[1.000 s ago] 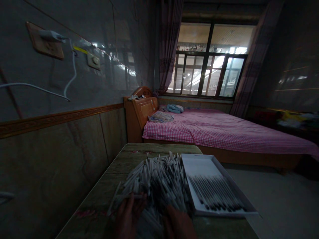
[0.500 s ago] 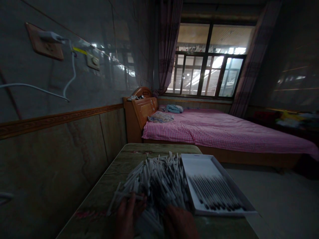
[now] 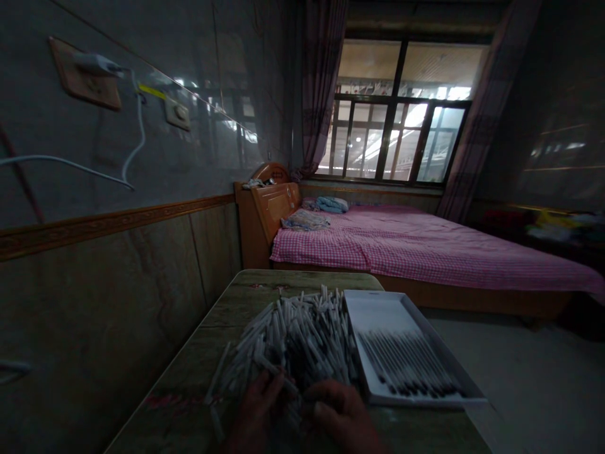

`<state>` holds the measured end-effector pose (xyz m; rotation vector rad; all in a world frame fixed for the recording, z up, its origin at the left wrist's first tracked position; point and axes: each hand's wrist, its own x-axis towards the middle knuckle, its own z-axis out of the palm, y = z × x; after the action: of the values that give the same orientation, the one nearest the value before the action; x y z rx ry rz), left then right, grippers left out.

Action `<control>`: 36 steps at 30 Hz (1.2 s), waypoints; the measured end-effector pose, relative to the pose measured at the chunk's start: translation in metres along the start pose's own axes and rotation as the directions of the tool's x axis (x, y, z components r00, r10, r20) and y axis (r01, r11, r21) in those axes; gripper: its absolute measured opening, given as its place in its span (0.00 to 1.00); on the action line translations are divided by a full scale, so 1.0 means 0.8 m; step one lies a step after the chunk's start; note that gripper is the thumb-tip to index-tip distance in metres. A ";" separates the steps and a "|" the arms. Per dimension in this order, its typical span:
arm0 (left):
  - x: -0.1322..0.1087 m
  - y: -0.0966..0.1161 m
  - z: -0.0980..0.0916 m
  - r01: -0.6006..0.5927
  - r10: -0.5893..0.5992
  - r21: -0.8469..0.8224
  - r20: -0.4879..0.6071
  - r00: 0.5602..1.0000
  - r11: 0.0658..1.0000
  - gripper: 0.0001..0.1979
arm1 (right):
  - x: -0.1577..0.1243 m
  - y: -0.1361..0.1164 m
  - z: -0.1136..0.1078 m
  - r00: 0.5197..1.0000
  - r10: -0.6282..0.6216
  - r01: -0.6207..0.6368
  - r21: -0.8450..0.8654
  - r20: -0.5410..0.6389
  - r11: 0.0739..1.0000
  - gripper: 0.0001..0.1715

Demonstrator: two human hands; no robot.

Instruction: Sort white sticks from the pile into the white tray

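A heap of thin, whitish pen-like sticks (image 3: 302,334) lies on the table, some with dark parts. My left hand (image 3: 258,407) is at the near side of the heap, thumb and fingers pinched on one whitish stick (image 3: 267,364) that slants up to the left. Close by on the right, my right hand (image 3: 343,413) is curled with its fingertips toward the left hand; what they hold is too dark to make out. Right of the heap, a shallow white box (image 3: 378,312) holds a row of similar slim sticks (image 3: 406,362) with dark ends toward me.
The wood-patterned table (image 3: 222,302) stands beside a tiled wall (image 3: 161,302). Beyond its far edge is a bed (image 3: 401,246) with a pink checked sheet. A charger (image 3: 97,65) with a white cable is plugged into the wall. Floor (image 3: 520,372) shows at right.
My left hand has moved right, and the stick in it now slants differently. My right hand has risen slightly, its fingers nearer the left hand. The box and its row look the same.
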<state>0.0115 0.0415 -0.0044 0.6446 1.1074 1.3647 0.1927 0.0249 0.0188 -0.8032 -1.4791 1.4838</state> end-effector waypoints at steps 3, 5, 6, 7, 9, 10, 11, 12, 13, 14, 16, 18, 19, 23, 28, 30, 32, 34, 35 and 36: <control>-0.003 -0.007 0.003 0.018 -0.014 -0.057 0.066 0.998 0.998 0.27 | 0.006 0.001 0.006 0.996 0.033 -0.032 0.006 -0.082 0.999 0.16; -0.009 -0.011 0.007 0.023 -0.017 -0.061 0.098 0.995 0.998 0.26 | 0.011 0.003 0.011 0.976 0.016 -0.042 -0.116 -0.218 0.992 0.09; -0.013 -0.012 0.009 0.029 -0.022 -0.074 0.101 0.995 0.997 0.27 | 0.014 0.003 0.014 0.960 -0.005 -0.048 -0.181 -0.279 0.982 0.09; -0.016 -0.012 0.011 0.035 -0.025 -0.092 0.099 0.995 0.995 0.27 | 0.016 0.004 0.017 0.946 -0.025 -0.054 -0.233 -0.324 0.971 0.10; -0.022 -0.006 0.012 0.068 -0.056 -0.119 0.098 0.994 0.991 0.27 | 0.019 0.003 0.019 0.932 -0.055 -0.053 -0.284 -0.359 0.957 0.12; -0.024 -0.001 0.012 0.088 -0.076 -0.137 0.092 0.993 0.987 0.26 | 0.020 0.003 0.018 0.925 -0.072 -0.045 -0.295 -0.374 0.955 0.13; -0.026 0.006 0.011 0.109 -0.097 -0.163 0.081 0.992 0.981 0.25 | 0.019 0.002 0.016 0.916 -0.092 -0.038 -0.311 -0.391 0.950 0.15; -0.028 0.012 0.010 0.123 -0.112 -0.195 0.065 0.992 0.973 0.23 | 0.017 0.001 0.012 0.907 -0.115 -0.036 -0.347 -0.405 0.937 0.18; -0.029 0.019 0.008 0.125 -0.118 -0.235 0.042 0.992 0.964 0.21 | 0.014 0.000 0.008 0.901 -0.143 -0.038 -0.404 -0.409 0.914 0.20; -0.029 0.024 0.007 0.114 -0.113 -0.276 0.019 0.993 0.954 0.20 | 0.011 -0.001 0.002 0.902 -0.180 -0.036 -0.484 -0.393 0.874 0.20; -0.027 0.033 0.004 0.069 -0.080 -0.341 -0.020 0.997 0.937 0.17 | 0.002 -0.002 -0.007 0.918 -0.257 -0.011 -0.669 -0.301 0.743 0.15; -0.023 0.037 0.002 0.037 -0.057 -0.371 -0.043 0.997 0.928 0.15 | -0.006 -0.002 -0.013 0.940 -0.304 0.046 -0.824 -0.156 0.565 0.11; -0.022 0.038 0.002 0.032 -0.056 -0.377 -0.054 0.997 0.926 0.14 | -0.009 0.000 -0.013 0.946 -0.313 0.072 -0.878 -0.090 0.472 0.10; -0.022 0.040 0.004 0.028 -0.067 -0.372 -0.091 0.994 0.928 0.11 | -0.010 0.012 -0.005 0.941 -0.338 0.096 -0.976 0.024 0.198 0.08; -0.023 0.037 0.006 0.030 -0.060 -0.383 -0.067 0.996 0.923 0.11 | 0.001 0.034 0.001 0.919 -0.392 0.064 -0.997 0.047 0.031 0.14; -0.021 0.034 0.006 0.033 -0.062 -0.387 -0.065 0.996 0.922 0.13 | 0.003 0.042 0.000 0.919 -0.392 0.057 -0.998 0.052 0.002 0.14; -0.019 0.030 0.006 0.037 -0.069 -0.385 -0.070 0.995 0.922 0.15 | 0.004 0.050 -0.003 0.922 -0.382 0.059 -0.998 0.056 -0.005 0.13; -0.017 0.025 0.005 0.040 -0.071 -0.379 -0.067 0.995 0.924 0.16 | 0.003 0.055 -0.007 0.928 -0.371 0.052 -0.998 0.036 0.034 0.11; -0.017 0.023 0.005 0.044 -0.070 -0.371 -0.056 0.996 0.928 0.17 | 0.002 0.056 -0.008 0.930 -0.367 0.054 -0.994 0.017 0.093 0.10; -0.017 0.021 0.005 0.048 -0.068 -0.359 -0.045 0.997 0.932 0.17 | 0.001 0.056 -0.009 0.932 -0.362 0.066 -0.980 -0.007 0.187 0.11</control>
<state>0.0096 0.0321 0.0156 0.3058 0.8818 1.4930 0.1928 0.0323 -0.0260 -1.3456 -2.1834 -0.0407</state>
